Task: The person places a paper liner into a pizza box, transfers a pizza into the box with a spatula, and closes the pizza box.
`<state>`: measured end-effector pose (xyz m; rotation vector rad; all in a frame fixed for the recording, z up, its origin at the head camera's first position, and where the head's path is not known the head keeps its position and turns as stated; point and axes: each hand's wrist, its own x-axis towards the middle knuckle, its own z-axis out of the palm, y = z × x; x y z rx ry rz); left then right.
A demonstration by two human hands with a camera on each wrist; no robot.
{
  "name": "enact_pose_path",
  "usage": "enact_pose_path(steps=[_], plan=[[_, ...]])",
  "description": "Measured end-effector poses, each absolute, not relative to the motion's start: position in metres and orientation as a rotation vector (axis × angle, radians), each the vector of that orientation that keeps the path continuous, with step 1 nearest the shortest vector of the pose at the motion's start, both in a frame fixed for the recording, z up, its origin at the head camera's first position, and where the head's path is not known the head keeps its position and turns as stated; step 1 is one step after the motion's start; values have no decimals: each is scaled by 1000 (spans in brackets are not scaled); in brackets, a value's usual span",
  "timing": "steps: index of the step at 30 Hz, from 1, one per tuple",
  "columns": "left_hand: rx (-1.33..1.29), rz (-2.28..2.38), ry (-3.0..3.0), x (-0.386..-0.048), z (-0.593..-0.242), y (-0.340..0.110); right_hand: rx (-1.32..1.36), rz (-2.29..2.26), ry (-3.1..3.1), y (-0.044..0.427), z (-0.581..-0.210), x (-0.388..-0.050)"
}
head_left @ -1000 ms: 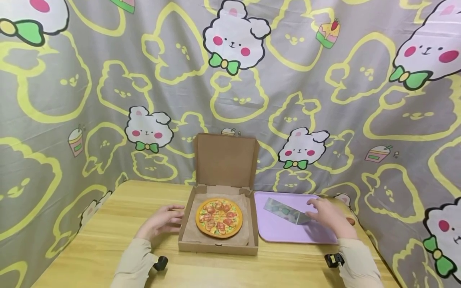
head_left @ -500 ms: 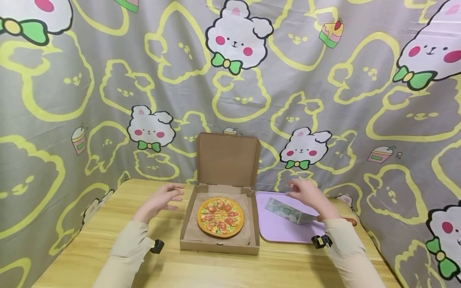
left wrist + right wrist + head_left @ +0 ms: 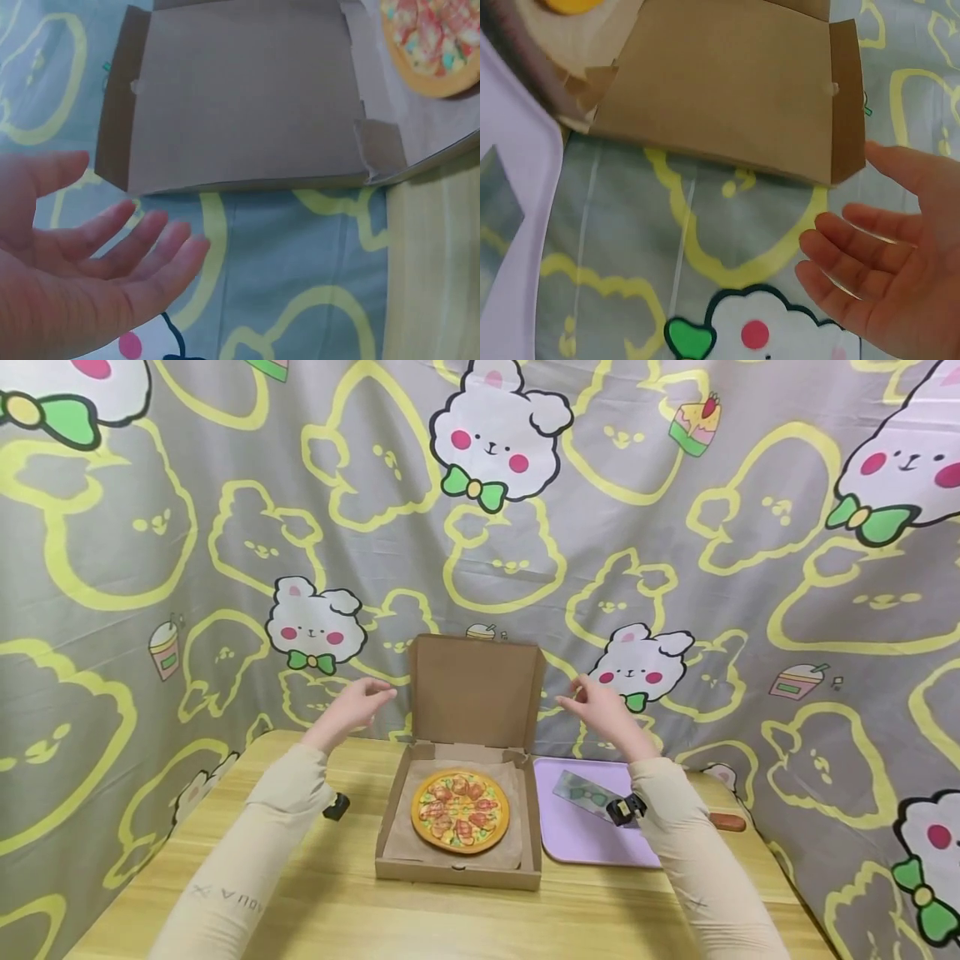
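Observation:
A cardboard pizza box (image 3: pixel 457 874) stands on the table with its lid (image 3: pixel 476 693) raised upright. Inside, on brown paper, lies a round pizza (image 3: pixel 460 812) with an orange-yellow rim. My left hand (image 3: pixel 354 706) is in the air just left of the lid, its fingers relaxed and holding nothing. On the other side, my right hand (image 3: pixel 600 706) hovers right of the lid, also holding nothing. In both wrist views the fingers are spread loosely near the lid's outer flap (image 3: pixel 118 101), apart from it on the left; on the right, the thumb appears close to the flap (image 3: pixel 847 105).
Right of the box is a lilac tray (image 3: pixel 558 843). A shiny, mirror-like blade (image 3: pixel 581 793) lies on it, partly hidden by my right wrist camera, and a brown wooden handle (image 3: pixel 727 822) juts past the tray. A patterned curtain (image 3: pixel 502 568) hangs close behind the table.
Both hands have risen and moved forward, from beside the box and above the tray to either side of the raised lid. The box, pizza and blade have stayed in place.

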<state>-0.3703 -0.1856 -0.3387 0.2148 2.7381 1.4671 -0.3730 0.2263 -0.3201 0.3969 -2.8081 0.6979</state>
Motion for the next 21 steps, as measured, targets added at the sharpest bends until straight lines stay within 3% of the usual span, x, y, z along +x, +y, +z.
enact_pose_path(steps=[10,21], plan=[[151,1494,2843,-407,-324,-172,234,913,-2713,197,-319,-404],[22,1493,2991,-435,-328,-136,165,1050,-2670,175,-348,-432]])
